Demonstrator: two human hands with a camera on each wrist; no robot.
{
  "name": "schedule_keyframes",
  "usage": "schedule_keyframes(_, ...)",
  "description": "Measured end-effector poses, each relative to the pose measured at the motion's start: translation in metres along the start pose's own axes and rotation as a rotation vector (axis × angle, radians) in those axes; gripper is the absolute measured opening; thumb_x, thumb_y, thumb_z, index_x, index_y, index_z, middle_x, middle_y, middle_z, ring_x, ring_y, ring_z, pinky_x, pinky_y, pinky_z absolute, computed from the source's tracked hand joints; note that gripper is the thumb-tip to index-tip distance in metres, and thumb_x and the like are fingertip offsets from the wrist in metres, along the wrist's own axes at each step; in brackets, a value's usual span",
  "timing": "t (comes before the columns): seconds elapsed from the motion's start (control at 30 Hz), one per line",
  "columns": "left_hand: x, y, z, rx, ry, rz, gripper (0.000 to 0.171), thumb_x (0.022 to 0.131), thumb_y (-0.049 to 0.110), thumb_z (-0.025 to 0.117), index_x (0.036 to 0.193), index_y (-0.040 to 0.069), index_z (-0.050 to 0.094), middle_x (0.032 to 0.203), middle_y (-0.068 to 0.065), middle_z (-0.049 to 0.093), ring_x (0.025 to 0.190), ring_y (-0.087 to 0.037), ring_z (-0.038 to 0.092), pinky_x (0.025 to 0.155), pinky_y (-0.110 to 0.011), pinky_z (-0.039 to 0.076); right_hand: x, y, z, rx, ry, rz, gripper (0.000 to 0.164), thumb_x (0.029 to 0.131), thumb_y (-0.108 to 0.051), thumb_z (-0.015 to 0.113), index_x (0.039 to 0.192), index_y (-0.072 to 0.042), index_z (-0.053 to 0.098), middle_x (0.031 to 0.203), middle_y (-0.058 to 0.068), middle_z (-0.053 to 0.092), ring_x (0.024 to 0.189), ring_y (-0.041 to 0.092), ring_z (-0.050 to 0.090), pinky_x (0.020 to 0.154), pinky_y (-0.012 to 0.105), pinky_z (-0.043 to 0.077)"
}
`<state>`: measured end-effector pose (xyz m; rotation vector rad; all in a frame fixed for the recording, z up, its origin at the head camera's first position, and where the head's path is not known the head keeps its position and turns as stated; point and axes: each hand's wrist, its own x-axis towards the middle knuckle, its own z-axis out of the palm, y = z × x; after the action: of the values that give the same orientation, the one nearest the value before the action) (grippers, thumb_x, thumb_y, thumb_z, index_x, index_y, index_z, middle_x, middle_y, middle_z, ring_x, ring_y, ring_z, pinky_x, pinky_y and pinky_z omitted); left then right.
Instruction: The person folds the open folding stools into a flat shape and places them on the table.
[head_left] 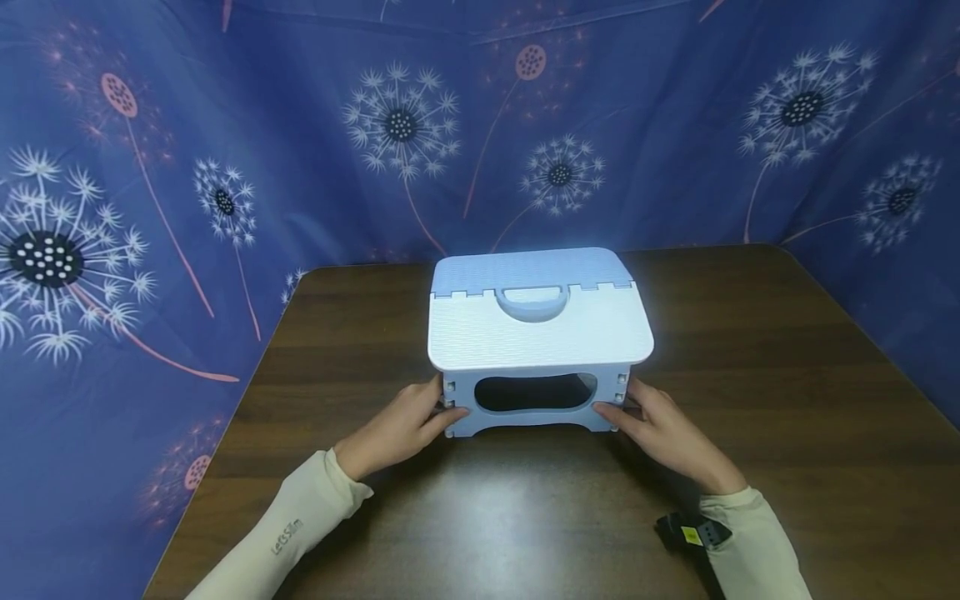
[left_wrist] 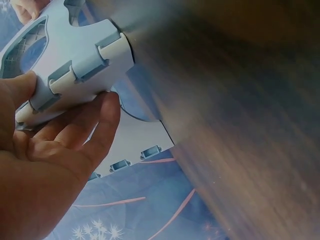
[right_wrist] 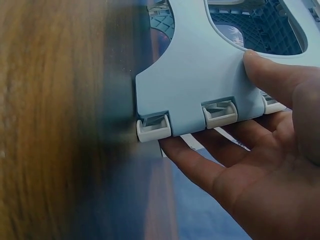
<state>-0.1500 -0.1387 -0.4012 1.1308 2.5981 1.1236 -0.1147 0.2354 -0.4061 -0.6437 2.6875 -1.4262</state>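
Observation:
A folding step stool (head_left: 540,333) stands upright and unfolded on the wooden table, its top part white and part light blue, with a blue carry handle (head_left: 532,308) in the middle. Its near blue leg panel has an oval cut-out and hinge knuckles (right_wrist: 220,114) down the sides. My left hand (head_left: 405,421) grips the left front corner of the legs, thumb (left_wrist: 22,86) on the front panel and fingers round the side. At the opposite corner my right hand (head_left: 671,429) grips likewise, its thumb (right_wrist: 270,72) beside the cut-out and its fingers behind the hinged edge.
The dark wooden table (head_left: 360,333) reaches back to a blue cloth (head_left: 480,167) printed with dandelions, which hangs behind and at both sides. A black strap device (head_left: 692,532) with a yellow label sits at the right wrist.

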Motion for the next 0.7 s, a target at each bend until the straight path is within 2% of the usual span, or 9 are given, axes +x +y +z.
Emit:
schedule_keyframes(0.2,-0.0004,0.0012,-0.0007,-0.01,-0.009,-0.014,0.078,0.103,0.026,0.058,0.158,0.034,0.004,0.085,0.001,0.06,0.063,-0.006,0.056,0.062,-0.025,0.051,-0.0003,0.0017,0.0009,-0.014,0.007,-0.003,0.059,0.1,-0.017,0.062,0.152,-0.013,0.034,0.139,0.022,0.054,0.108,0.029,0.061,0.084,0.047,0.055)
schedule_keyframes(0.43,-0.0006,-0.0024,-0.0008,-0.094,-0.021,-0.019,0.08,0.102,0.025,0.059,0.158,0.036,0.004,0.096,0.001,0.063,0.066,-0.023,0.062,0.064,-0.027,0.053,-0.0022,0.0019,0.0017,-0.012,0.003,0.008,0.059,0.1,-0.019,0.063,0.151,-0.013,0.035,0.139,0.02,0.055,0.108,0.029,0.061,0.085,0.047,0.055)
schedule_keyframes(0.53,-0.0005,-0.0044,-0.0002,-0.1,-0.023,-0.015,0.08,0.101,0.026,0.06,0.158,0.036,0.004,0.094,0.0,0.063,0.065,-0.023,0.062,0.062,-0.027,0.053,-0.0025,0.0017,0.0018,-0.014,0.003,0.001,0.059,0.1,-0.019,0.063,0.151,-0.013,0.035,0.138,0.02,0.056,0.108,0.028,0.061,0.084,0.046,0.055)
schedule_keyframes(0.7,-0.0001,-0.0056,0.0004,-0.091,-0.014,0.001,0.079,0.101,0.025,0.06,0.158,0.034,0.006,0.089,-0.003,0.062,0.064,-0.016,0.059,0.061,-0.027,0.052,-0.0022,0.0012,0.0013,-0.02,0.005,-0.009,0.058,0.099,-0.018,0.064,0.15,-0.013,0.036,0.136,0.018,0.058,0.101,0.024,0.061,0.082,0.042,0.055)
